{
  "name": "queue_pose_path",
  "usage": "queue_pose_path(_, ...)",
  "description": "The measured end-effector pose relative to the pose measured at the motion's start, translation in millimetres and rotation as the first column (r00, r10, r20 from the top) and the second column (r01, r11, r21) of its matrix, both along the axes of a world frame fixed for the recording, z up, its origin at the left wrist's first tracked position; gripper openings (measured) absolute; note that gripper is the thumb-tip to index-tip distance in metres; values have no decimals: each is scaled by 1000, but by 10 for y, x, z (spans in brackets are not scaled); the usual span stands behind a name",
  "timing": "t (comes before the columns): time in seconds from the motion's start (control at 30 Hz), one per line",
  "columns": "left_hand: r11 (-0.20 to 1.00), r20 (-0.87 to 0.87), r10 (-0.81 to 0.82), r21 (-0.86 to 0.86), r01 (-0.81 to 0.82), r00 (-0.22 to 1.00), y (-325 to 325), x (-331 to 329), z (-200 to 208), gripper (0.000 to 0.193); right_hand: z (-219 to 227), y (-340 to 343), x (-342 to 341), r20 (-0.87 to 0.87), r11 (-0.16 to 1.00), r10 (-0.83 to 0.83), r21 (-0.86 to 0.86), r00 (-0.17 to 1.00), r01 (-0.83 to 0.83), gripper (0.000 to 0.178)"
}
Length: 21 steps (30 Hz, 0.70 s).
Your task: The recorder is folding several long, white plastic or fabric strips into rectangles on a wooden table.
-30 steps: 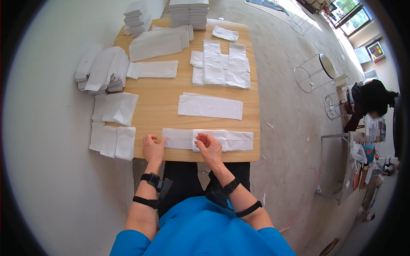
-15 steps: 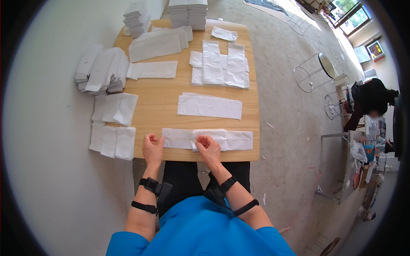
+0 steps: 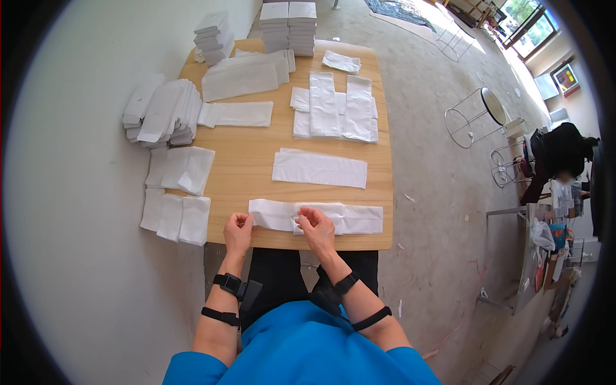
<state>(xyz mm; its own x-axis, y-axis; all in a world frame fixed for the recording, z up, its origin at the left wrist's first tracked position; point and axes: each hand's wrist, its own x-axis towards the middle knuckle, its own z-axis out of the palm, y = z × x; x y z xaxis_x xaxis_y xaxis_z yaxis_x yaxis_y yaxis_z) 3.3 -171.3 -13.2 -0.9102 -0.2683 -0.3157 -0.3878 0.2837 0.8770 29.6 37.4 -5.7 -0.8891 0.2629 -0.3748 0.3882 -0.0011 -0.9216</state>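
Note:
A long white folded sheet (image 3: 363, 219), thin like paper or film, lies across the near edge of the table. Its left end is pinched between the thumb and fingers of my left hand (image 3: 239, 233) and is lifted into a slight curve. Over the middle of the strip lies a shorter white layer (image 3: 327, 210). My right hand (image 3: 317, 231) is closed at that layer's left edge, with fingertips bent together on it; what exactly is between them is partly hidden. Farther up, another folded white sheet (image 3: 319, 168) lies flat.
Crossed white sheets (image 3: 358, 106) lie at the far right of the wooden table (image 3: 244, 160). White box stacks (image 3: 276, 29) stand at the back. Flat white pieces (image 3: 168, 109) and folded sheets (image 3: 186, 168) line the left edge by the wall. A stool (image 3: 493, 106) and a person (image 3: 561, 151) are to the right.
My left hand has closed on the strip's left end and raised it a little. The right hand stays at the middle layer. The whole view has shifted slightly.

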Motion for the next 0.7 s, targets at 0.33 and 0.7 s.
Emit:
queue_pose_path(0.33, 983, -100, -166, 58, 172, 981, -15, 1, -67, 17, -150, -31, -92, -52, 974, 33, -224, 998, -44, 37)
queue_pose_path(0.7, 975, -141, -171, 116, 188, 975, 190, -38, 373, 33, -75, -116, 52, -139, 985, 120, -107, 983, -135, 44)
